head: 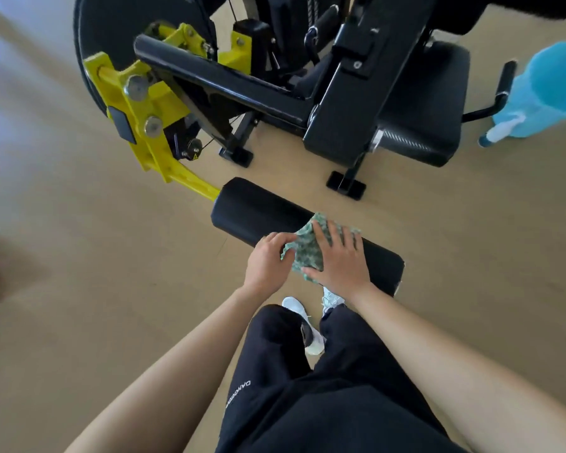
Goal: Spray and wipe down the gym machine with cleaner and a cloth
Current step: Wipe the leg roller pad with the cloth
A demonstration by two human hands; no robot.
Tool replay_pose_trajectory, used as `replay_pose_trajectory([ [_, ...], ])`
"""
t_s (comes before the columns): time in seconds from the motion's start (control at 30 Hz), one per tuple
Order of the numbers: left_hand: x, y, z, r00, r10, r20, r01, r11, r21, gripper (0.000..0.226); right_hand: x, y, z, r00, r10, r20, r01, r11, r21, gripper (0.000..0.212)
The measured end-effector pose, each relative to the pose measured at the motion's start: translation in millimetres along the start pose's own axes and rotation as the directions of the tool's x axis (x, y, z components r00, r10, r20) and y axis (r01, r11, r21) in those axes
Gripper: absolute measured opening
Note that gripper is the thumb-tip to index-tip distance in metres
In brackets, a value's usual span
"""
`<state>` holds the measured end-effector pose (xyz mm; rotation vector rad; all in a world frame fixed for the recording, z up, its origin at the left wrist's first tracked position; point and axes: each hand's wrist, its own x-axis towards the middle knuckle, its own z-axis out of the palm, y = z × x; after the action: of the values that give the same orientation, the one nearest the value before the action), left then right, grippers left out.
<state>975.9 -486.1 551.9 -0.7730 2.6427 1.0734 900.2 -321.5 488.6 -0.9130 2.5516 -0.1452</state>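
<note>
A black padded roller (252,210) sticks out from the yellow arm (157,132) of the black gym machine (340,103). A green patterned cloth (306,251) lies on the roller's near half. My right hand (339,258) presses flat on the cloth with straight, spread fingers. My left hand (268,261) holds the cloth's left edge with curled fingers. A blue spray bottle (543,96) stands on the floor at the far right, apart from both hands.
The machine's black seat pad (422,125) and steel feet (345,184) stand beyond the roller. My legs in black trousers and white shoes (311,335) are just below it. Tan floor spreads out on the left and right.
</note>
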Motion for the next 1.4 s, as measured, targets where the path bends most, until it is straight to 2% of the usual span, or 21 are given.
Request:
replay_pose_trajectory([
  [0.13,-4.1,9.1,8.1,0.995,0.091,0.03,-0.093,0.994,0.054,0.032,-21.3,8.5,7.9,0.996,0.084,-0.007,-0.084,0.996,0.028,0.109],
  [0.2,-7.1,0.5,8.0,0.971,0.238,0.031,-0.24,0.958,0.155,0.038,-18.8,3.0,5.6,0.993,0.117,0.02,-0.117,0.992,0.043,0.109],
  [0.27,-5.3,-15.1,9.2,0.908,0.386,0.163,-0.418,0.85,0.321,0.05,-9.2,-4.4,-2.0,0.99,0.122,0.07,-0.126,0.99,0.058,0.11],
  [0.33,1.8,-26.5,8.8,0.846,0.406,0.346,-0.529,0.723,0.444,0.058,4.8,-9.3,-9.6,0.986,0.103,0.133,-0.11,0.993,0.045,0.114],
  [0.4,8.9,-33.7,7.4,0.813,0.384,0.438,-0.577,0.636,0.513,0.063,17.7,-11.8,-16.1,0.981,0.086,0.175,-0.097,0.994,0.058,0.119],
  [0.57,28.4,-55.4,-9.2,0.799,0.41,0.44,-0.601,0.523,0.604,0.07,21.3,-13.3,-15.3,0.983,0.079,0.165,-0.094,0.992,0.084,0.129],
  [0.7,48.2,-74.0,-32.3,0.789,0.418,0.45,-0.613,0.506,0.607,0.084,-5.2,-18.8,-9.0,0.976,0.216,0.022,-0.217,0.975,0.047,0.118],
  [0.77,60.3,-82.2,-45.5,0.767,0.442,0.465,-0.64,0.485,0.595,0.082,-8.9,-32.1,-2.6,0.958,0.288,-0.008,-0.288,0.957,0.028,0.112],
  [0.83,70.5,-93.7,-58.1,0.749,0.479,0.458,-0.659,0.459,0.596,0.075,3.6,-53.9,0.4,0.945,0.328,-0.002,-0.327,0.945,0.025,0.114],
  [0.93,89.2,-117.6,-82.2,0.758,0.499,0.42,-0.641,0.451,0.622,0.063,44.4,-91.0,-6.2,0.943,0.325,0.071,-0.328,0.943,0.047,0.125],
  [1.1,106.3,-155.6,-121.2,0.777,0.566,0.276,-0.595,0.516,0.616,0.055,98.2,-138.2,-21.0,0.946,0.29,0.148,-0.306,0.946,0.104,0.131],
  [1.23,115.6,-138.9,-123.8,0.735,0.672,0.091,-0.619,0.611,0.494,0.035,96.5,-136.3,-29.6,0.953,0.26,0.153,-0.291,0.928,0.234,0.111],
  [1.3,125.1,-119.3,-115.7,0.722,0.67,0.176,-0.669,0.609,0.426,0.046,75.0,-125.6,-27.4,0.944,0.33,0.022,-0.319,0.891,0.324,0.095],
  [1.33,130.9,-110.0,-109.0,0.731,0.627,0.269,-0.676,0.61,0.413,0.056,60.3,-119.2,-23.9,0.904,0.421,-0.073,-0.368,0.855,0.365,0.087],
  [1.4,142.7,-92.2,-93.2,0.756,0.475,0.451,-0.654,0.586,0.478,0.075,28.1,-101.8,-16.5,0.741,0.645,-0.188,-0.531,0.733,0.426,0.075],
])
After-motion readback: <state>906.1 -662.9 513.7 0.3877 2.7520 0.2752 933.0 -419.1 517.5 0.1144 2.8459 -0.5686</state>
